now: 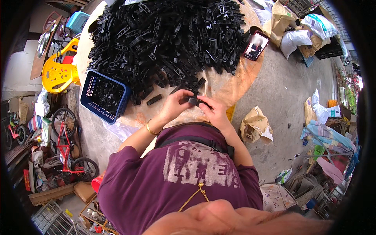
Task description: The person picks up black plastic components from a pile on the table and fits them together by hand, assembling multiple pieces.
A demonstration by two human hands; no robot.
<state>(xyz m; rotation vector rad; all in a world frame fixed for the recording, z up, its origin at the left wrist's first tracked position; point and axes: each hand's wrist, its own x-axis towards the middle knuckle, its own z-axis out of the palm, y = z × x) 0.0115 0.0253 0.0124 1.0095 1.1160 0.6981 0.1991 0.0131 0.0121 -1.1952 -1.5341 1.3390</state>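
Observation:
Both of my hands meet over the near edge of a round wooden table. My left hand and my right hand pinch one small black plastic part between their fingertips. A gold bangle sits on my left wrist. Just beyond the hands a large heap of the same black plastic parts covers most of the tabletop. One loose black piece lies on the table left of my left hand.
A blue plastic basket holding several black parts sits at the table's left edge. A phone with a lit screen lies at the right of the heap. A yellow chair, red bicycles, paper bags and sacks surround the table.

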